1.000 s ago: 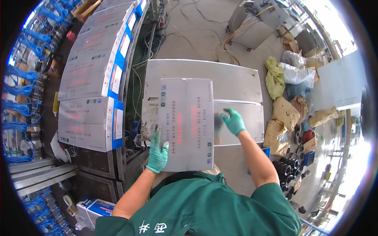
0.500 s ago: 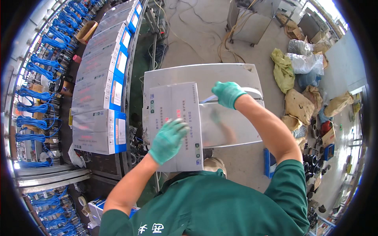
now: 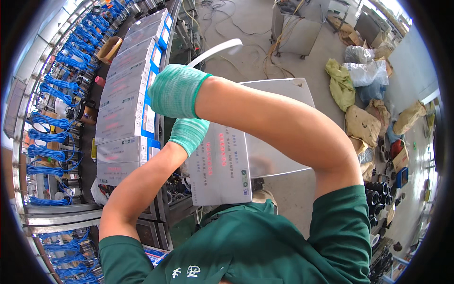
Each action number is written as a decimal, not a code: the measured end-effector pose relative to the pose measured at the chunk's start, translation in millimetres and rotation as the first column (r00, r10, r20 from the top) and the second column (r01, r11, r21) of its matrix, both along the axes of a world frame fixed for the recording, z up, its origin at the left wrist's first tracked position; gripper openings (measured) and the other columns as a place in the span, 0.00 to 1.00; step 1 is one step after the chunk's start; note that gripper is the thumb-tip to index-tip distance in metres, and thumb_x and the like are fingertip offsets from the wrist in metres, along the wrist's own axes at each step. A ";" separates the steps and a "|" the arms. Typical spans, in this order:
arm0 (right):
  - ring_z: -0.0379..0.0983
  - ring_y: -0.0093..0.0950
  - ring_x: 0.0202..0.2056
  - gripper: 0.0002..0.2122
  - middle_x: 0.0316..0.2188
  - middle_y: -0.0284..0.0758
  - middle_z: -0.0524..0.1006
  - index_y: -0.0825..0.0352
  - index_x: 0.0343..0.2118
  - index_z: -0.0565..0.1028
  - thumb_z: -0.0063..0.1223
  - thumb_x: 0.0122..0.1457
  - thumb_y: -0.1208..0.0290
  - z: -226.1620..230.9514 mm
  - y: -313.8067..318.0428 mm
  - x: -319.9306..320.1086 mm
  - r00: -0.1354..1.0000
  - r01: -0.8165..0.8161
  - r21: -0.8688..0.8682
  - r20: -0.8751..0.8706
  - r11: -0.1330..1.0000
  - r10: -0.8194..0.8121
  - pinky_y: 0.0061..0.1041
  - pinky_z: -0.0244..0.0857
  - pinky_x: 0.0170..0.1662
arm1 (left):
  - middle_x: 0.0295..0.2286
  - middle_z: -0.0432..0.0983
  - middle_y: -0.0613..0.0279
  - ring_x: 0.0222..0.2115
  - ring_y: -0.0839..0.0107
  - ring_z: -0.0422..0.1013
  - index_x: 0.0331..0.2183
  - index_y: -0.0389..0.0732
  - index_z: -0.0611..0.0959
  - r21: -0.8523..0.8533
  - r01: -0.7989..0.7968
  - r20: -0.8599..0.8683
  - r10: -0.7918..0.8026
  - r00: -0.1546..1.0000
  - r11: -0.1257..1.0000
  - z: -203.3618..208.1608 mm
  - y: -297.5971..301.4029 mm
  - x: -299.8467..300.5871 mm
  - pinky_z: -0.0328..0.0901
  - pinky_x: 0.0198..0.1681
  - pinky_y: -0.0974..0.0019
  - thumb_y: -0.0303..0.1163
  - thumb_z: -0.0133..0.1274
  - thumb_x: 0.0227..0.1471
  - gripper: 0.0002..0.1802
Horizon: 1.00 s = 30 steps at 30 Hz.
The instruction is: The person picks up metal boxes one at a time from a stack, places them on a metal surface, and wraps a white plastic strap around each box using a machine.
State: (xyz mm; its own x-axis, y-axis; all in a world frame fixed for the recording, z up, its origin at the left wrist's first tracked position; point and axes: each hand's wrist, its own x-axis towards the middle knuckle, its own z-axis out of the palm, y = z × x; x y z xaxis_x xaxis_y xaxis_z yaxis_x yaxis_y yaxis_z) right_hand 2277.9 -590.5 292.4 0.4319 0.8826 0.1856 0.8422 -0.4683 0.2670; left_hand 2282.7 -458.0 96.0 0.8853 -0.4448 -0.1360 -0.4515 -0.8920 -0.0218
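A silver-grey carton (image 3: 220,165) with red and dark print rests near me on a shiny metal tabletop (image 3: 274,137). My right hand (image 3: 179,92), in a green knit glove, is closed above the carton's far left side. From behind it a white strap (image 3: 216,50) curves up and to the right; the fingers appear wrapped round this strap. My left hand (image 3: 190,135), gloved alike, lies lower, at the carton's upper left edge. Its fingers are hidden behind the right hand and wrist, so its grip does not show. The right forearm covers the carton's far part.
Left of me, a row of similar grey-and-blue cartons (image 3: 124,113) stands on a bench. Beyond it are racks with coiled blue cables (image 3: 47,137). Sacks (image 3: 362,125) and black round parts (image 3: 377,193) lie at the right. A metal cabinet on casters (image 3: 298,33) stands at the far side.
My right hand has swung left across the carton, bringing the white strap along. My left hand has moved from the carton's middle up to its left edge. The carton has shifted slightly right.
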 end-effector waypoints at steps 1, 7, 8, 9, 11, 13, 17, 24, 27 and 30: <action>0.86 0.35 0.35 0.05 0.30 0.32 0.87 0.59 0.29 0.88 0.63 0.54 0.75 5.0 6.1 0.3 1.000 -0.014 0.006 0.028 1.000 0.014 0.33 0.80 0.34 | 0.69 0.58 0.49 0.69 0.57 0.57 0.68 0.43 0.67 -0.043 -0.013 -0.020 0.012 1.000 0.999 5.8 1.2 -0.8 0.57 0.70 0.49 0.36 0.36 0.74 0.25; 0.83 0.32 0.42 0.09 0.37 0.27 0.85 0.57 0.37 0.87 0.64 0.53 0.74 24.3 26.8 10.9 0.971 -0.045 0.137 0.237 0.990 0.012 0.36 0.76 0.47 | 0.48 0.80 0.52 0.50 0.56 0.76 0.48 0.43 0.83 0.150 0.071 0.150 -0.094 0.984 0.986 34.6 18.8 -5.4 0.74 0.49 0.53 0.31 0.49 0.62 0.14; 0.82 0.33 0.43 0.10 0.39 0.28 0.84 0.57 0.40 0.85 0.64 0.53 0.73 18.7 18.7 17.8 0.956 -0.066 0.280 0.293 0.958 -0.020 0.36 0.75 0.48 | 0.41 0.84 0.54 0.44 0.57 0.81 0.41 0.43 0.86 0.323 0.078 0.126 -0.125 0.984 0.943 33.9 29.8 -1.7 0.78 0.42 0.54 0.30 0.52 0.59 0.11; 0.80 0.33 0.44 0.12 0.41 0.29 0.82 0.57 0.42 0.84 0.64 0.54 0.72 10.0 3.7 28.9 0.917 -0.154 0.455 0.396 0.877 -0.044 0.37 0.73 0.50 | 0.25 0.82 0.60 0.29 0.62 0.81 0.27 0.44 0.85 0.254 0.187 0.424 -0.282 0.861 0.949 31.9 48.8 -2.6 0.76 0.27 0.59 0.28 0.55 0.50 0.05; 0.79 0.39 0.44 0.13 0.43 0.35 0.81 0.59 0.45 0.82 0.62 0.56 0.73 -19.5 -35.6 57.1 0.940 -0.164 0.714 0.323 0.681 -0.113 0.38 0.73 0.48 | 0.28 0.83 0.56 0.29 0.60 0.82 0.30 0.43 0.85 0.275 0.112 0.412 -0.222 0.884 0.955 21.8 88.7 2.9 0.77 0.30 0.59 0.28 0.55 0.52 0.04; 0.78 0.44 0.46 0.13 0.44 0.40 0.79 0.66 0.47 0.80 0.60 0.59 0.71 -88.6 -74.7 60.7 0.961 0.164 0.895 -0.049 0.414 -0.274 0.43 0.72 0.51 | 0.27 0.82 0.57 0.29 0.59 0.82 0.33 0.43 0.83 0.287 0.054 0.391 -0.168 0.905 0.957 14.2 137.3 12.3 0.77 0.30 0.55 0.28 0.52 0.56 0.06; 0.72 0.57 0.57 0.31 0.55 0.59 0.75 0.68 0.66 0.65 0.53 0.67 0.51 -256.8 -101.2 42.2 0.342 0.936 0.225 -0.761 0.271 -0.551 0.45 0.64 0.63 | 0.25 0.83 0.55 0.27 0.59 0.82 0.32 0.43 0.84 0.387 -0.138 0.473 -0.068 0.878 0.912 13.3 244.4 19.2 0.77 0.28 0.57 0.29 0.54 0.55 0.05; 0.72 0.57 0.58 0.40 0.58 0.61 0.74 0.67 0.74 0.49 0.41 0.71 0.42 -332.8 -46.2 18.7 -0.042 0.997 -0.065 -0.877 0.032 -0.479 0.46 0.66 0.61 | 0.30 0.82 0.57 0.35 0.57 0.80 0.32 0.44 0.86 0.397 -0.367 0.417 0.191 0.889 0.841 47.5 326.7 7.0 0.76 0.36 0.51 0.40 0.56 0.61 0.12; 0.75 0.56 0.55 0.39 0.55 0.59 0.77 0.66 0.74 0.50 0.38 0.71 0.42 -316.3 -38.4 15.3 -0.010 0.999 -0.030 -0.835 0.028 -0.551 0.48 0.68 0.58 | 0.33 0.81 0.55 0.37 0.56 0.79 0.33 0.43 0.85 0.304 -0.237 0.559 0.029 0.829 0.923 69.8 307.6 4.0 0.75 0.36 0.50 0.42 0.57 0.60 0.12; 0.75 0.54 0.56 0.39 0.57 0.56 0.77 0.66 0.74 0.51 0.37 0.71 0.41 -312.1 -35.0 15.7 -0.039 0.998 -0.060 -0.809 0.018 -0.586 0.47 0.69 0.59 | 0.33 0.81 0.52 0.32 0.53 0.80 0.39 0.41 0.85 -0.039 -0.259 0.520 0.241 0.819 0.965 73.9 272.3 10.2 0.74 0.36 0.49 0.42 0.53 0.66 0.14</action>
